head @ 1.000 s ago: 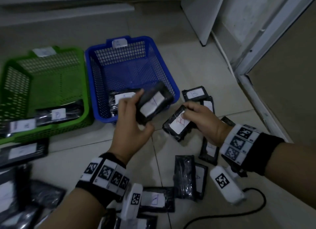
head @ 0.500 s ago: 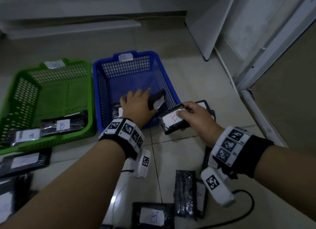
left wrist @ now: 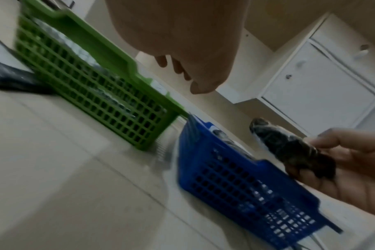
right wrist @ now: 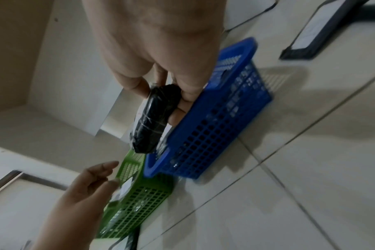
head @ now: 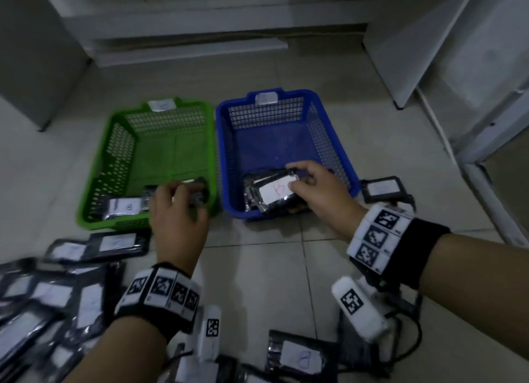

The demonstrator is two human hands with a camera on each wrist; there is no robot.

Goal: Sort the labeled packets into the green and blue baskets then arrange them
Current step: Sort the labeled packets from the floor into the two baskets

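Head view shows the right hand (head: 317, 193) at centre right, fingers and thumb pinched on a black packet with a white label (head: 276, 192) held over the near end of the blue basket (head: 329, 130); the left hand (head: 177, 213), left of centre, hovers over the near right corner of the green basket (head: 114, 142), fingers loosely curled and holding nothing. More packets lie inside both baskets; loose packets (head: 57, 291) crowd the tiled floor (head: 257, 282) at lower left.

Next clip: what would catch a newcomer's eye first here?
Two mesh baskets side by side on the tiled floor: the green basket on the left, the blue basket on the right. The right hand holds a black packet with a red B label above the blue basket. Loose packets litter the floor at lower left.
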